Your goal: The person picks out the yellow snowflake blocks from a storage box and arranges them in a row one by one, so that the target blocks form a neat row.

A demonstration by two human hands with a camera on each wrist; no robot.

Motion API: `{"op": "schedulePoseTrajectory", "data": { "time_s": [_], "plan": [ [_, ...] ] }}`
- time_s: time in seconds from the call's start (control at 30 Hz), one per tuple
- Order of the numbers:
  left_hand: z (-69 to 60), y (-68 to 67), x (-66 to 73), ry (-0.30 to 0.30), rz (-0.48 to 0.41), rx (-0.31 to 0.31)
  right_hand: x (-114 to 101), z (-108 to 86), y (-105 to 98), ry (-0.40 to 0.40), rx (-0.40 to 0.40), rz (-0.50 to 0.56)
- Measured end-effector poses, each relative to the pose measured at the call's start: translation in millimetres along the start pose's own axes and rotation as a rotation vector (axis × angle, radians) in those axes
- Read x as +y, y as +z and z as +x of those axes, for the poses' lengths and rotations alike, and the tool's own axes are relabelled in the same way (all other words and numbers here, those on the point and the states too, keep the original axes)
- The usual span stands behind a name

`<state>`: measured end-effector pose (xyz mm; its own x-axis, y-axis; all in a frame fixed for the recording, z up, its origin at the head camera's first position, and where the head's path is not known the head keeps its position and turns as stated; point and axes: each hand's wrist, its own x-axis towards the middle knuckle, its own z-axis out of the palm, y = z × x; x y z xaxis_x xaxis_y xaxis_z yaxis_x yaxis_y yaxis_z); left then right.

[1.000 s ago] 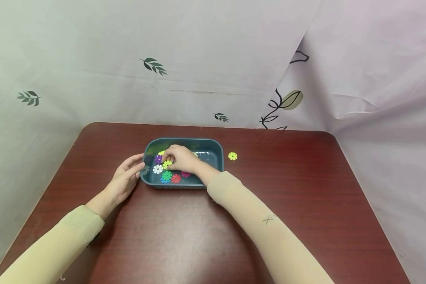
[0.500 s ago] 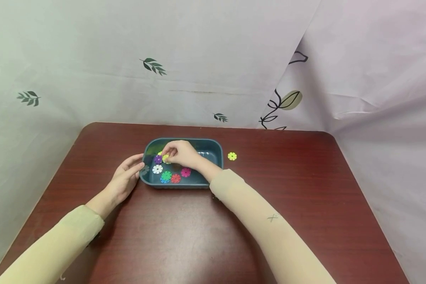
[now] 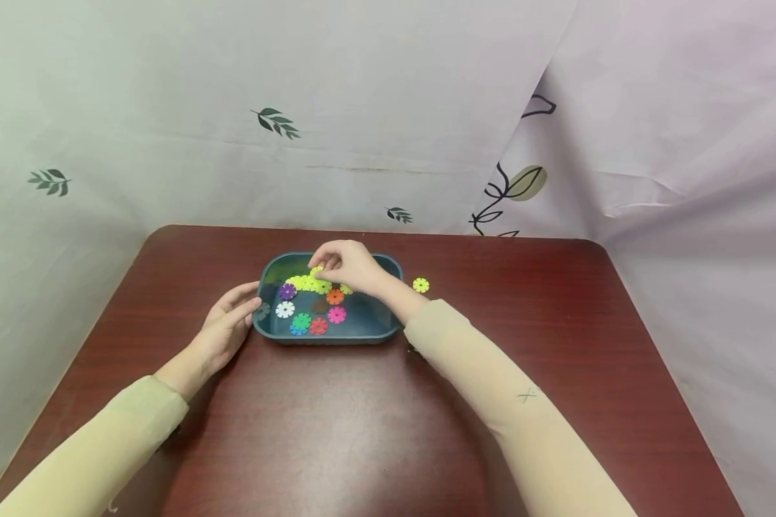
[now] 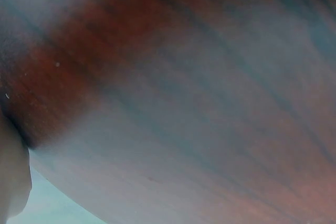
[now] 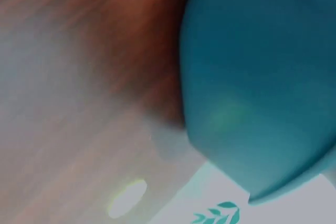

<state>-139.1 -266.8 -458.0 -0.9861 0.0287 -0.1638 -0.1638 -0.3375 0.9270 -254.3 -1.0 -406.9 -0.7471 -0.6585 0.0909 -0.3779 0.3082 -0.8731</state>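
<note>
At the left end of a dark blue-green plastic bin (image 3: 326,339), my left hand (image 3: 223,330) rests its thumb and fingers against the rim. My right hand (image 3: 349,267) is over the bin's far side, thumb and index finger pinching a yellow snowflake disc (image 3: 317,273). Just below that disc, more yellow discs (image 3: 304,283) form a row that seems joined; the fingers partly hide it. Loose notched discs lie in the bin: purple (image 3: 287,291), white (image 3: 285,309), green (image 3: 302,321), red (image 3: 318,326), pink (image 3: 337,314), orange (image 3: 334,296) and others.
One yellow disc (image 3: 421,285) lies on the dark red wooden table (image 3: 375,416), right of the bin. Behind the table hangs a pale curtain (image 3: 200,165) with leaf prints. The right wrist view shows the bin's outer wall (image 5: 252,77) close by.
My right hand has risen and shifted toward the bin's far side, with yellow discs at its fingertips. The row of yellow discs and the orange disc now show. The left hand stays put.
</note>
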Motion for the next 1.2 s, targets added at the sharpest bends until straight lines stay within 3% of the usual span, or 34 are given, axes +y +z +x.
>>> {"op": "schedulePoseTrajectory", "data": {
  "time_s": [0.3, 0.77, 1.2],
  "plan": [
    [1.2, -3.7, 0.5, 0.006, -0.005, 0.0, 7, -6.0, -24, 0.007, 0.09, -0.016],
    [1.5, -5.2, 0.2, 0.013, -0.013, -0.005, 24, -23.5, -63, 0.079, 0.234, 0.069],
    [1.9, -4.1, -0.2, 0.027, -0.024, -0.007, 49, -46.3, -89, 0.13, 0.317, 0.117]
  ]
}}
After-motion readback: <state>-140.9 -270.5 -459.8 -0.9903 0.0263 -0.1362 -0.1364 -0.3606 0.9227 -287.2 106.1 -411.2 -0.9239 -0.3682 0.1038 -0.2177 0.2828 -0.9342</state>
